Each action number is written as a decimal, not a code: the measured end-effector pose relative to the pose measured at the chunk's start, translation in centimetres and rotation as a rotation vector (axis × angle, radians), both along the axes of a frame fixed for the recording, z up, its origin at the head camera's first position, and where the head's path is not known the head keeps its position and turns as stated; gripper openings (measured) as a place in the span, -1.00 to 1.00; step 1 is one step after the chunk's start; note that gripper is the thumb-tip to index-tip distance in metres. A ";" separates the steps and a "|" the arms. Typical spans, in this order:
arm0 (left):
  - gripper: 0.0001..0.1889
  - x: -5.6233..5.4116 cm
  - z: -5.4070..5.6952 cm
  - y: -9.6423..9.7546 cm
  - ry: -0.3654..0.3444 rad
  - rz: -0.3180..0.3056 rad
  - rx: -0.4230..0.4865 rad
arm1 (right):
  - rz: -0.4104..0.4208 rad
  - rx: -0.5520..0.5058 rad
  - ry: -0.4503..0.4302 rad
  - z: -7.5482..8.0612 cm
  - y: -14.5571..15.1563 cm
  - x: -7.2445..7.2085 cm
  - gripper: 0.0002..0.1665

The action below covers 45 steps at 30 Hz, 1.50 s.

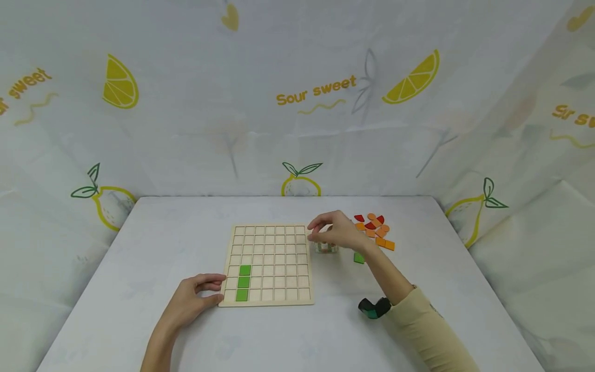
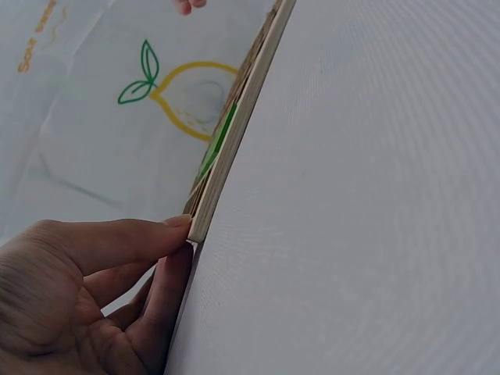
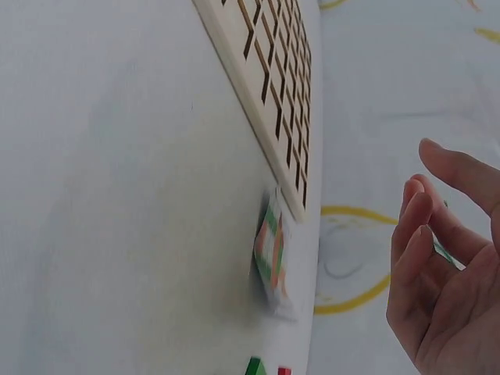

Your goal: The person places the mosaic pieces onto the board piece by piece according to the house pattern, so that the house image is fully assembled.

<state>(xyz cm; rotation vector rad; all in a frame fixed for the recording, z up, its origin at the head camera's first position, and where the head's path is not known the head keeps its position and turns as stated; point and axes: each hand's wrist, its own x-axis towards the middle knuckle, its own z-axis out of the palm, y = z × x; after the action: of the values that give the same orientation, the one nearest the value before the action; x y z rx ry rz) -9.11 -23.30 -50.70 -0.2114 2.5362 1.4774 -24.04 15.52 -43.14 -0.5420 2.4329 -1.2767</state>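
My left hand [image 1: 190,299] is resting at the left side of a pale wooden board with a square grid [image 1: 280,269], its thumb touching the near corner and its fingers lying loosely against the edge, not curling round it. That forearm is coming in from below, bare, leaning toward the board. The board is lying flat on the white table [image 1: 139,248], and three green square tiles [image 1: 244,282] are filling the second column from the left, in the three rows nearest me.

My right hand [image 1: 337,231] is hovering by the board's far right edge, fingertips pointing left, wrist bending. Its fingers are curving gently with the thumb standing apart from them, and they are holding nothing. The arm is slanting up from the lower right, a beige sleeve [image 1: 432,333] covering it below the wrist. Beneath that hand a small packet printed in green and orange [image 3: 271,254] is lying beside the board. Red and orange flat pieces [image 1: 389,245] are scattering beyond my wrist, and a green piece [image 1: 359,258] is lying nearer.
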 end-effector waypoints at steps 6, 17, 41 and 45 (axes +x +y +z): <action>-0.50 0.1 0.1 0.0 0.000 -0.002 0.023 | -0.121 0.037 -0.001 -0.9 4.4 -1.6 -0.59; -0.49 0.1 0.1 0.0 -0.004 -0.005 0.018 | -0.219 0.098 -0.025 -3.8 11.2 -4.2 -0.55; -0.48 -0.1 -0.2 0.0 0.007 -0.008 0.017 | -0.218 0.201 -0.022 -5.4 13.6 -5.4 -0.62; -0.49 0.0 -0.1 0.0 0.005 0.001 0.019 | -0.216 0.208 -0.006 -5.5 13.6 -5.4 -0.63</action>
<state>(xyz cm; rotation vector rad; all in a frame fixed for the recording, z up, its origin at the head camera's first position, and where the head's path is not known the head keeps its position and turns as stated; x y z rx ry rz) -9.11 -23.34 -50.83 -0.2065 2.5250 1.5036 -29.45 29.10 -48.64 -0.2241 2.6354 -1.0808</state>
